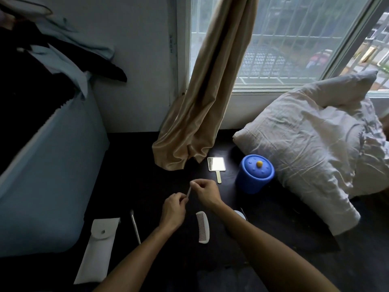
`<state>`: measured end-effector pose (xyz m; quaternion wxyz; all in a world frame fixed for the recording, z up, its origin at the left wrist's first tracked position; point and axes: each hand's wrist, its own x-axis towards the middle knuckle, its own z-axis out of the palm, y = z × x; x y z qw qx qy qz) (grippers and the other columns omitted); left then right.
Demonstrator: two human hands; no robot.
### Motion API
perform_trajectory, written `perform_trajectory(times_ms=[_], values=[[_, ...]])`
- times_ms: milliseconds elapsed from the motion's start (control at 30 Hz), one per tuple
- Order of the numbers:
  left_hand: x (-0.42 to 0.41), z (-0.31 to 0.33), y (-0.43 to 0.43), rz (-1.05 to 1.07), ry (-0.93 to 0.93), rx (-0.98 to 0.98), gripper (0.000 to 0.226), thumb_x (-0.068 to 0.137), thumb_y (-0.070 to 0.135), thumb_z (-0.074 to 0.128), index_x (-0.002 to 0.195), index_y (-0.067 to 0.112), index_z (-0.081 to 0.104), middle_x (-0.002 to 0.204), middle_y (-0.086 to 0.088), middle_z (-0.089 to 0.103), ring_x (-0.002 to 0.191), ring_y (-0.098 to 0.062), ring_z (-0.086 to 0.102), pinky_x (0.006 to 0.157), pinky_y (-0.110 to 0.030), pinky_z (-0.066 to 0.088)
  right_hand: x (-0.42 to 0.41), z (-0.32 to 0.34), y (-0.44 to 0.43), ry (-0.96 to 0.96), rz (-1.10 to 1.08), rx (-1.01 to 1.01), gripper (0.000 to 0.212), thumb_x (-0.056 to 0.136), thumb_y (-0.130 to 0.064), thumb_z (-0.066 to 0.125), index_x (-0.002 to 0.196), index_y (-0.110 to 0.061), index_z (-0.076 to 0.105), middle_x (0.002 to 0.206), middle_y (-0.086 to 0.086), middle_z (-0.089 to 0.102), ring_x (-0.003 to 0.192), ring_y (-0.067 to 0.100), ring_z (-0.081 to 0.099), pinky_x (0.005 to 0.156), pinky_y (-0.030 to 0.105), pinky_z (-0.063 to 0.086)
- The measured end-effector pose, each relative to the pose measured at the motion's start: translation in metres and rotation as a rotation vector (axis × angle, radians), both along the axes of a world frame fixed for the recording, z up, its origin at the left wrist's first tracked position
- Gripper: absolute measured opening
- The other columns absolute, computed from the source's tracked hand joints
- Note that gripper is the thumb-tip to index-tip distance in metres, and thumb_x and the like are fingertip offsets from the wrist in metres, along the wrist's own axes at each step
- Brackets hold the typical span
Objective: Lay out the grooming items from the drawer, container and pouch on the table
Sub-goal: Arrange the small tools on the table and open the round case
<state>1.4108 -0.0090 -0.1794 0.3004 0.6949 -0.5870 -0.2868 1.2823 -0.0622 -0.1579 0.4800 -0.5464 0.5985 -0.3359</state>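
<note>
Over the middle of the dark table [130, 182], both my hands pinch one thin metal tool [188, 191]. My left hand [173, 209] holds its lower end and my right hand [205, 191] its upper end. A white comb [203, 226] lies between my forearms. Left of it rests a slim metal tool [135, 226], and further left a white pouch [95, 249] with its flap shut. A small hand mirror [216, 166] lies face up near the curtain. The blue container [255, 173] stands lidded to the right. Behind my right forearm a small pale item [240, 213] is partly hidden.
A tan curtain [202, 98] hangs down onto the table's back edge. A rumpled pillow [311, 144] covers the right side beside the container. A light blue padded surface [48, 175] with dark clothing borders the left. The window is behind.
</note>
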Motion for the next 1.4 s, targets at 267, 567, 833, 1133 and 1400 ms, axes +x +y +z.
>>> perform_trajectory(times_ms=[267, 567, 833, 1133, 1400], values=[[-0.003, -0.008, -0.004, 0.013, -0.036, 0.041, 0.015, 0.092, 0.018, 0.054, 0.096, 0.015, 0.068, 0.088, -0.001, 0.066, 0.078, -0.012, 0.061, 0.071, -0.031, 0.051, 0.006, -0.007, 0.002, 0.006, -0.05, 0.078, 0.019, 0.096, -0.02, 0.057, 0.104, -0.011, 0.072, 0.086, -0.007, 0.067, 0.075, 0.0, 0.059, 0.061, 0.01, 0.042], [0.026, -0.028, 0.037, 0.077, 0.035, 0.242, 0.02, 0.094, 0.018, 0.053, 0.078, 0.022, 0.066, 0.063, 0.004, 0.062, 0.052, -0.007, 0.056, 0.045, -0.015, 0.038, -0.045, 0.022, -0.053, -0.062, -0.311, 0.052, 0.016, 0.095, -0.02, 0.058, 0.092, -0.014, 0.073, 0.081, 0.004, 0.07, 0.061, 0.008, 0.057, 0.055, 0.02, 0.043], [0.012, -0.027, 0.019, 0.155, 0.111, 0.256, 0.018, 0.093, 0.02, 0.054, 0.08, 0.02, 0.066, 0.066, 0.002, 0.064, 0.054, -0.007, 0.057, 0.045, -0.015, 0.041, -0.032, -0.037, -0.032, -0.021, -0.216, 0.176, 0.023, 0.091, -0.027, 0.064, 0.099, -0.01, 0.076, 0.09, 0.004, 0.075, 0.075, 0.013, 0.066, 0.065, 0.027, 0.053], [0.03, -0.053, 0.035, 0.269, 0.095, 0.379, 0.01, 0.091, 0.021, 0.059, 0.091, 0.019, 0.069, 0.076, 0.01, 0.064, 0.068, -0.003, 0.059, 0.055, -0.016, 0.044, 0.007, -0.075, 0.017, 0.205, 0.017, 0.273, 0.021, 0.085, -0.033, 0.071, 0.1, -0.017, 0.074, 0.096, -0.005, 0.073, 0.086, 0.003, 0.064, 0.07, 0.015, 0.046], [0.05, -0.093, 0.034, 0.301, 0.045, 0.424, 0.009, 0.088, 0.026, 0.062, 0.096, 0.022, 0.063, 0.087, 0.005, 0.07, 0.076, -0.013, 0.065, 0.068, -0.035, 0.056, 0.051, -0.118, 0.037, 0.396, 0.072, 0.35, 0.022, 0.089, -0.036, 0.065, 0.1, -0.019, 0.074, 0.092, -0.007, 0.073, 0.084, 0.006, 0.065, 0.07, 0.02, 0.047]])
